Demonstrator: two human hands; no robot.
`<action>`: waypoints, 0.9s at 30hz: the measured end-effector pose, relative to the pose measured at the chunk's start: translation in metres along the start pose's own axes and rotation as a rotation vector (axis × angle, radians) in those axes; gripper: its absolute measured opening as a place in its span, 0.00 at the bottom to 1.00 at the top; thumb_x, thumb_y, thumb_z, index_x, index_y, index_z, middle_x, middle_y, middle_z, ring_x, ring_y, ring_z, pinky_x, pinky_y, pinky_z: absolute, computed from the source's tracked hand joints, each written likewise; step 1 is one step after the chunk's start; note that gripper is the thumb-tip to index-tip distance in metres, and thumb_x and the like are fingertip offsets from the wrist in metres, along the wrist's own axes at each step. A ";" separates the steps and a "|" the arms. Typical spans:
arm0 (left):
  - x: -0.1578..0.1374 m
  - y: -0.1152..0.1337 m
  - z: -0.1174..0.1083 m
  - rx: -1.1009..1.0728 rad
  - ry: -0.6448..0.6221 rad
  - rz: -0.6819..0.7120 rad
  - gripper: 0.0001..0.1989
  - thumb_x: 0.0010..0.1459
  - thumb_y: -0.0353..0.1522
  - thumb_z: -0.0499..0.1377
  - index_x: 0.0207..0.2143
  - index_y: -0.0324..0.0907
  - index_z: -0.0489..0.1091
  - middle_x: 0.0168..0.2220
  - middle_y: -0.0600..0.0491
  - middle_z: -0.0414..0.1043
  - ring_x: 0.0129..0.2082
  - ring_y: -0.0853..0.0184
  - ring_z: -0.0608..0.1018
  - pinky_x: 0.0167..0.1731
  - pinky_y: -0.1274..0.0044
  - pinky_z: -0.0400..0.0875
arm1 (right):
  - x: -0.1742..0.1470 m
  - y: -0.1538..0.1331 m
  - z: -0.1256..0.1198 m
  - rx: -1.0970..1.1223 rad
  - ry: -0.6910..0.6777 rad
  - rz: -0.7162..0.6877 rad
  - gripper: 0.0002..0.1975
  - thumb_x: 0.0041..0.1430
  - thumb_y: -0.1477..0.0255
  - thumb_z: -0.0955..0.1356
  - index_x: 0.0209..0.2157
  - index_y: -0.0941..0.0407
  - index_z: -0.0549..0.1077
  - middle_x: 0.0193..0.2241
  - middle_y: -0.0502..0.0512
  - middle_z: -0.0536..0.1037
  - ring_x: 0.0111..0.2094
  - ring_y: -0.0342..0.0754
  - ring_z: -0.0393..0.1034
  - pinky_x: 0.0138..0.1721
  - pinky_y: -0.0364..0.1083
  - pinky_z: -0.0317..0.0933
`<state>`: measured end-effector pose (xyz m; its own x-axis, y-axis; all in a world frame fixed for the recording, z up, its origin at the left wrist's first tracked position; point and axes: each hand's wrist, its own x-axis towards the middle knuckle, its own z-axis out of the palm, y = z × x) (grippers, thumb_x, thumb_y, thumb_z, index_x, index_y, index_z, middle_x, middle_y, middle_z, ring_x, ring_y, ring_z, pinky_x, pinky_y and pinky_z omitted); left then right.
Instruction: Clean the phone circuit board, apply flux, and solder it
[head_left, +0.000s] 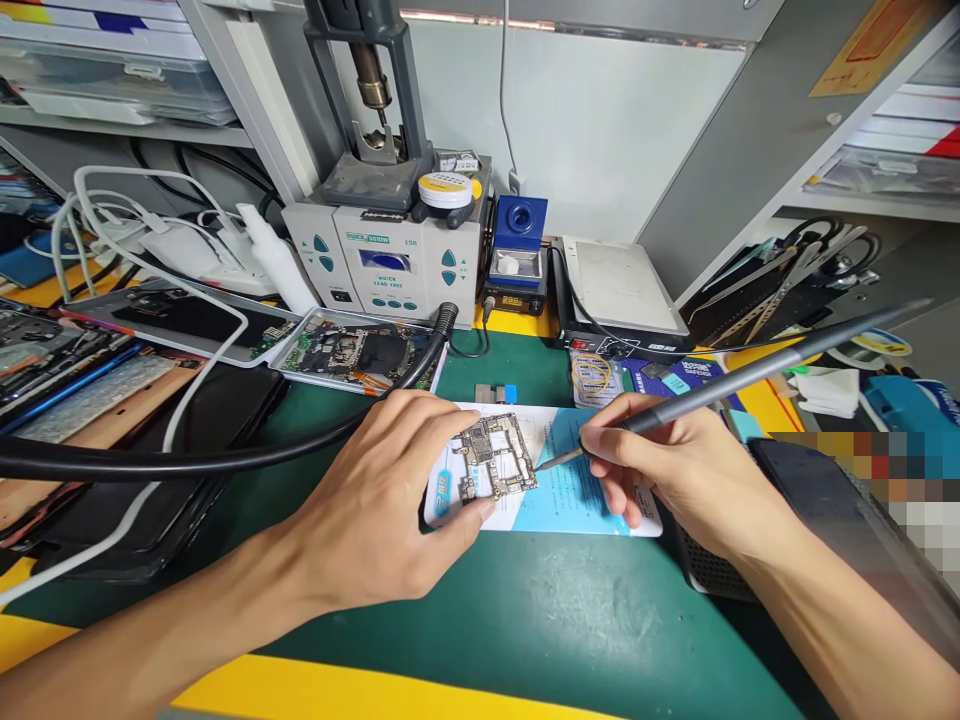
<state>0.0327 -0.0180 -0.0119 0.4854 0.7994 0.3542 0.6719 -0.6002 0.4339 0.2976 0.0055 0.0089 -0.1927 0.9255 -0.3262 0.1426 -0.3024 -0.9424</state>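
Observation:
My left hand lies over the left side of a small phone circuit board, its fingers at the upper left and its thumb at the lower edge. The board has cut-out openings and rests on a white and light-blue printed card. In my right hand is a slim, dark grey pen-shaped tool, held in a pinch. Its pointed tip meets or nearly meets the board's right edge; actual contact cannot be told. Just beyond the card lies a small connector piece with a blue end.
A grey hot-air station stands behind, its black hose crossing at left. Beside it are a small blue-lidded unit and a flat heating plate. Opened devices lie left, a dark phone-like slab right.

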 end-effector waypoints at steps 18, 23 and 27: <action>-0.002 0.001 0.001 -0.020 0.073 0.016 0.24 0.58 0.32 0.63 0.57 0.38 0.65 0.52 0.43 0.70 0.54 0.55 0.72 0.57 0.62 0.66 | 0.000 -0.007 0.000 0.147 0.027 0.021 0.08 0.57 0.68 0.74 0.37 0.57 0.76 0.12 0.44 0.67 0.13 0.39 0.57 0.13 0.38 0.55; -0.002 0.001 0.000 -0.036 0.082 0.014 0.25 0.58 0.32 0.63 0.57 0.40 0.64 0.52 0.44 0.69 0.54 0.56 0.72 0.56 0.64 0.67 | -0.001 -0.007 0.004 0.188 -0.013 -0.006 0.12 0.57 0.64 0.74 0.30 0.57 0.73 0.17 0.44 0.68 0.13 0.39 0.62 0.13 0.38 0.57; -0.003 0.002 -0.001 -0.025 0.082 0.009 0.25 0.59 0.32 0.63 0.58 0.41 0.63 0.53 0.45 0.69 0.54 0.56 0.72 0.57 0.64 0.67 | -0.004 -0.006 0.006 0.172 -0.054 -0.007 0.12 0.59 0.63 0.74 0.33 0.57 0.73 0.19 0.45 0.72 0.12 0.40 0.65 0.13 0.39 0.57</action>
<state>0.0317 -0.0216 -0.0116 0.4434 0.7895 0.4245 0.6526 -0.6089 0.4509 0.2920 0.0024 0.0149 -0.2453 0.9154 -0.3191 -0.0262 -0.3353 -0.9417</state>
